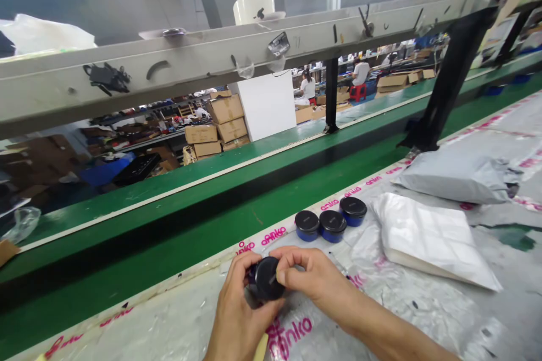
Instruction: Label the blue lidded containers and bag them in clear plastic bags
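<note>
A round container with a black lid (267,278) is held upright on edge, its lid turned toward me. My left hand (242,304) wraps round its left side, thumb below and fingers above. At the lid's right edge, my right hand (311,273) has its thumb and index finger pinched together; whatever is between them is too small to make out. Three blue containers with black lids (332,225) stand side by side on the plastic-covered table beyond my right hand.
A white packet (432,237) and a grey plastic bag (459,175) lie at the right. Past the table edge runs a green conveyor (254,211). A metal beam (203,56) crosses above it. Cardboard boxes (228,115) and two seated people are farther back.
</note>
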`<state>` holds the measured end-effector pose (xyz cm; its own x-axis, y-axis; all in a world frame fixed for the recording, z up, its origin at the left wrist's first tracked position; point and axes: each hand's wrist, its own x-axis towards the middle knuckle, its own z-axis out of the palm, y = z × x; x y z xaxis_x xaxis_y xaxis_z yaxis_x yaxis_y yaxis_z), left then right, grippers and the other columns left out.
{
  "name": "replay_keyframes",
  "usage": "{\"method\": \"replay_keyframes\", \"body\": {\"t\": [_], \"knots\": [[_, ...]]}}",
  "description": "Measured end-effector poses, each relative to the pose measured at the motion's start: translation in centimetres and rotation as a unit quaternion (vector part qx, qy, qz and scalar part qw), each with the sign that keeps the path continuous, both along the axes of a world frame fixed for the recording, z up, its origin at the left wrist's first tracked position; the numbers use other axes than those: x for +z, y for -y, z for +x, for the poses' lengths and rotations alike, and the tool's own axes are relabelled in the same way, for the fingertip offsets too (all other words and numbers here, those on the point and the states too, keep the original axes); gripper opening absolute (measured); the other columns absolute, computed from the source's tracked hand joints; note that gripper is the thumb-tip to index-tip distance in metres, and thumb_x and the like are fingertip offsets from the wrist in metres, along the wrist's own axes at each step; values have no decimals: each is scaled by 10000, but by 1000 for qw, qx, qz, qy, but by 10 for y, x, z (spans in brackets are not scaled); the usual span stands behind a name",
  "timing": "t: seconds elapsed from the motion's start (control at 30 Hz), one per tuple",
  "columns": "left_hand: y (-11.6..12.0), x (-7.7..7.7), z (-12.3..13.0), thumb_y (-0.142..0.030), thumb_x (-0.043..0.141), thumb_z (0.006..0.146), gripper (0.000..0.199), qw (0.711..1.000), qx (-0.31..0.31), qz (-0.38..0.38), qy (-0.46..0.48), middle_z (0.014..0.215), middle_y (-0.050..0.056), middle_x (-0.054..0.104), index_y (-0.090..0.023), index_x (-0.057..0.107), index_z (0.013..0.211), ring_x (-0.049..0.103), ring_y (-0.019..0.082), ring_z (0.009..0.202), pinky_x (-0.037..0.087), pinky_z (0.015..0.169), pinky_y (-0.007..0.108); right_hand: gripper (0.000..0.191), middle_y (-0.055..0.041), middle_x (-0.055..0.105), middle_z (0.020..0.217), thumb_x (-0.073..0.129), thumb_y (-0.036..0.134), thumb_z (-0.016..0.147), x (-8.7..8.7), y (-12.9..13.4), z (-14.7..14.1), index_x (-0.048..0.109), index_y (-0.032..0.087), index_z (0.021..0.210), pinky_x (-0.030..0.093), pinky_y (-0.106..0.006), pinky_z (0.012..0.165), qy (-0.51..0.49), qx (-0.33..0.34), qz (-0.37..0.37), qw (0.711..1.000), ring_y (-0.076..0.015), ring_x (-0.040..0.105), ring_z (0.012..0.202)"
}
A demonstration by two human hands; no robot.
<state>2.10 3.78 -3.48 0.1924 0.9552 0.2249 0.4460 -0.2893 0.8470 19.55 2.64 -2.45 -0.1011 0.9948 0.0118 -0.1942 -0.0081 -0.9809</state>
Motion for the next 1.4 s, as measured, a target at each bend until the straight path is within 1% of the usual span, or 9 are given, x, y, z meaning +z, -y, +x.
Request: {"method": "replay_keyframes", "body": {"t": [0.13,0.3,0.4,0.6,0.7,0.87,1.1,1.2,1.4], "knots": [[0,0,1,-161,761,649,505,1000,-5,1,-4,1196,73,641,-243,571,1111,653,284,1070,504,965,444,106,-55,724,1039,639,184,705,0,-1,0,645,194,600,437,-363,955,-11,7,7,1000,-260,634,1030],[-2,-8,-1,-167,762,639,520,1000,-3,16,1,1208,77,629,-243,565,1115,643,291,1085,494,978,458,96,-55,725,1031,623,184,696,-1,-2,0,643,191,603,427,-361,944,-14,9,9,1000,-257,642,1003],[-2,-10,-3,-158,757,643,530,1000,-4,23,-6,1231,76,619,-250,560,1127,630,290,1113,482,1001,464,92,-50,725,1058,628,185,694,-3,-2,0,659,193,608,407,-363,971,0,-3,5,1000,-257,638,1023],[-1,-4,-3,-156,763,666,524,999,-10,17,-33,1245,84,611,-243,558,1141,612,297,1150,468,1022,473,102,-53,724,1066,614,159,686,-4,-2,1,678,197,616,386,-372,1000,7,-9,11,1000,-263,637,1049],[-2,-3,-3,-156,764,674,523,999,-20,20,-42,1247,83,604,-244,554,1145,613,296,1144,477,1009,469,101,-47,728,1040,614,161,676,-3,-3,2,675,201,607,392,-367,993,10,-9,17,1000,-263,636,1048],[-3,-4,-3,-158,762,679,525,999,-15,18,-42,1251,77,601,-250,548,1150,616,289,1145,472,1017,465,99,-42,725,1048,619,158,675,-3,-3,2,679,199,607,412,-352,965,30,-18,21,999,-256,647,1020],[-2,-9,-2,-220,779,678,504,999,-1,35,-23,1233,74,620,-251,566,1133,639,292,1108,486,993,457,101,-48,716,1060,626,144,695,-6,-2,0,666,198,619,415,-348,957,39,-31,35,998,-249,646,1023],[-2,-11,-2,-238,789,675,511,999,1,38,-20,1223,78,634,-248,565,1134,647,294,1098,496,981,452,103,-46,719,1045,629,151,708,-8,-2,-1,659,200,623,430,-342,931,32,-31,45,998,-247,646,1013],[-2,-10,-2,-264,784,682,498,999,-3,30,-27,1229,92,638,-245,567,1130,650,296,1090,513,966,449,99,-46,718,1034,626,151,707,-6,-1,-1,660,198,626,434,-338,922,40,-34,50,997,-247,643,1008]]}}
